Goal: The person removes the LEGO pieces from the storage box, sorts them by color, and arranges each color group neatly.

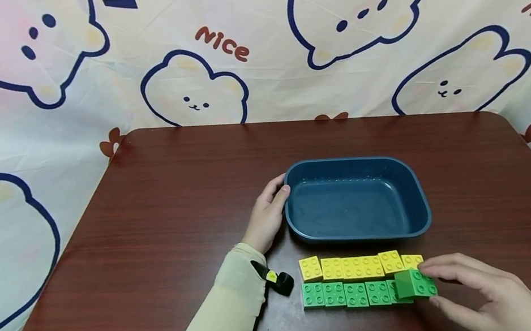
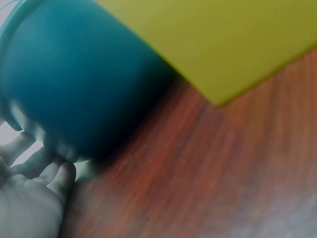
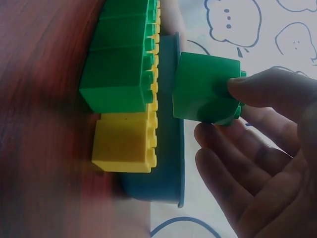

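Observation:
My right hand (image 1: 490,289) pinches a green toy brick (image 1: 419,283) between thumb and fingers, at the right end of the green row. In the right wrist view this brick (image 3: 205,87) hangs above the row, its studs facing the palm side. On the table, a row of green bricks (image 1: 356,295) lies along a row of yellow bricks (image 1: 361,266). My left hand (image 1: 269,213) grips the left end of an empty dark blue tub (image 1: 358,234), thumb at the rim and fingers along its outer wall (image 2: 74,74).
The brown table (image 1: 173,202) has a patterned cloth (image 1: 275,89) hanging behind and beside it. A black wrist camera (image 1: 281,283) sits on my left sleeve, near the left end of the brick rows. A blurred yellow flat shape (image 2: 223,44) covers part of the left wrist view.

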The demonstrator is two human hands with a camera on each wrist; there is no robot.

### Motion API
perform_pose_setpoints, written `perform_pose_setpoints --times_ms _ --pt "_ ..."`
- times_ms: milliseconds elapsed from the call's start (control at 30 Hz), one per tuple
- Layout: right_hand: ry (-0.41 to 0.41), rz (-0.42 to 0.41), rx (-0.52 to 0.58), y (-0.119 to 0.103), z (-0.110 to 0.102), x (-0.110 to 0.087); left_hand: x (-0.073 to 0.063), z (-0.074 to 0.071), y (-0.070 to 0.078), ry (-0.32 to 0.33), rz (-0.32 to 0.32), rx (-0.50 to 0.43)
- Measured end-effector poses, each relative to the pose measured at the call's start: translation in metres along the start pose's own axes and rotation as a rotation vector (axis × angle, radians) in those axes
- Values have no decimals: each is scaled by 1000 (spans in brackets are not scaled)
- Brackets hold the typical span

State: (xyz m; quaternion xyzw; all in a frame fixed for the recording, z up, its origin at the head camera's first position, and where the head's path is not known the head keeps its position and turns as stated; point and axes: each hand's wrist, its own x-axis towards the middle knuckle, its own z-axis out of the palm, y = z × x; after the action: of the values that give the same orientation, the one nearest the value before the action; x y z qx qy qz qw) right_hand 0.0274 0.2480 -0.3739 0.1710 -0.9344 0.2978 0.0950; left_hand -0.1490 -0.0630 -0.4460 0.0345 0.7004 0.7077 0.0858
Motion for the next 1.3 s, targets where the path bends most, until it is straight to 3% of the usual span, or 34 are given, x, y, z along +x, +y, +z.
perform_pose_setpoints --times_ms 133,433,867,1300 --pt "24 -30 3 5 0 -3 1 0 0 -5 6 -3" --pt "-15 97 -56 11 -3 -8 0 0 0 -3 14 -7" --pt "-11 64 -64 22 -2 -15 0 0 1 -1 3 -3" --pt "-144 147 -85 35 8 -23 0 0 1 1 -3 3"
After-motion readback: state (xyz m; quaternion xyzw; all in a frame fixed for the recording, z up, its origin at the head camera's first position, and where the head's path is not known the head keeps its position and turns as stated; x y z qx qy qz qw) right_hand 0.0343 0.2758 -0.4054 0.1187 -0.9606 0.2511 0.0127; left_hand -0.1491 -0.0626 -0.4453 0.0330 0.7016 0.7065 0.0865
